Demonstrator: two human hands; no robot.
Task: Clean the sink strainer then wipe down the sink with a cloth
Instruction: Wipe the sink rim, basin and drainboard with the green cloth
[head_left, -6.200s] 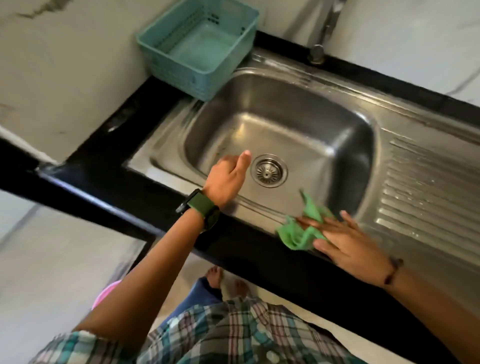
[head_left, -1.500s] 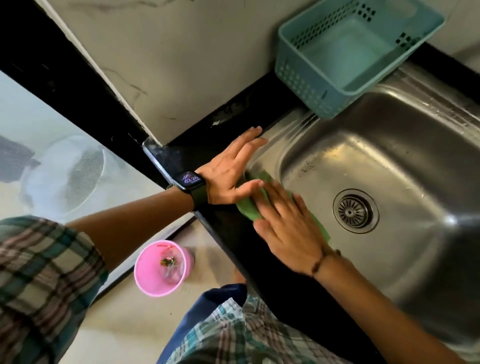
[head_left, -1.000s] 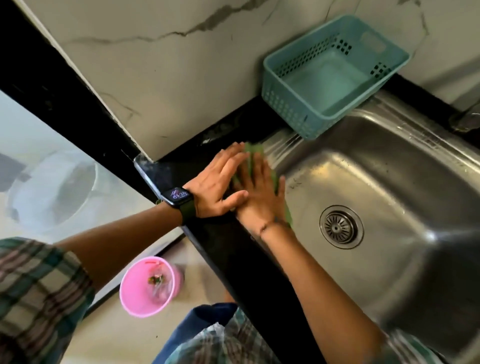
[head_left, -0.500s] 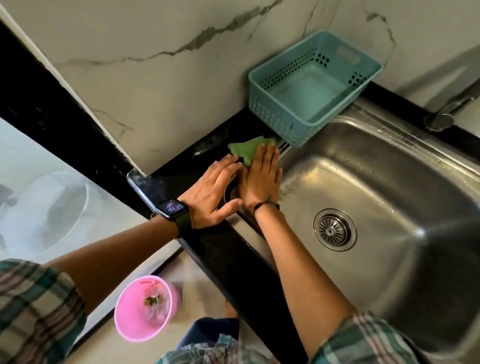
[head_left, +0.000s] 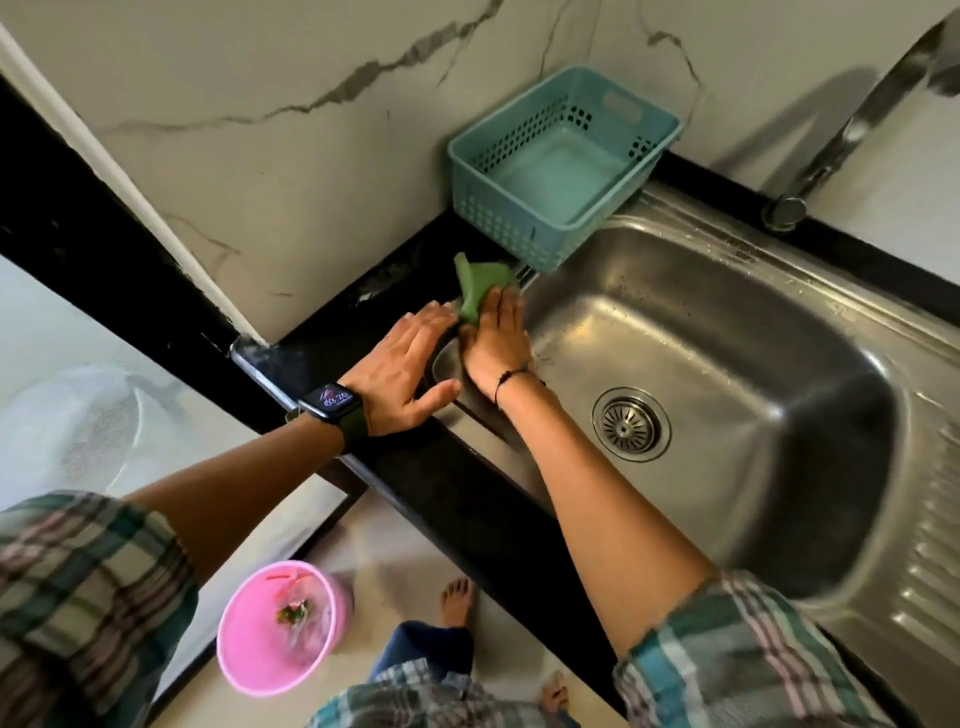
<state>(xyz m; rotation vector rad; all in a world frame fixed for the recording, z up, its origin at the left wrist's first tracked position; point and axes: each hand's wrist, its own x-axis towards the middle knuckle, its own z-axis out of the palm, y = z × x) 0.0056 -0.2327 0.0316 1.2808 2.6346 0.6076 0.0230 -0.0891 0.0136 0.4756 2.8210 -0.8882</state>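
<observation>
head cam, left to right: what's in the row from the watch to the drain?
Watch → left hand flat on the counter edge → right hand pressing the green cloth → sink strainer.

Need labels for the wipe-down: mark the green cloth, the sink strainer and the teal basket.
green cloth (head_left: 478, 283): head view, bunched part ahead of the fingers.
sink strainer (head_left: 629, 423): head view, slotted centre.
teal basket (head_left: 498, 221): head view, perforated front wall.

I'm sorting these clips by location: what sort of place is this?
Most likely a home kitchen: a stainless steel sink with a ribbed drainboard and tap set in a black counter against a marble-look wall.
</observation>
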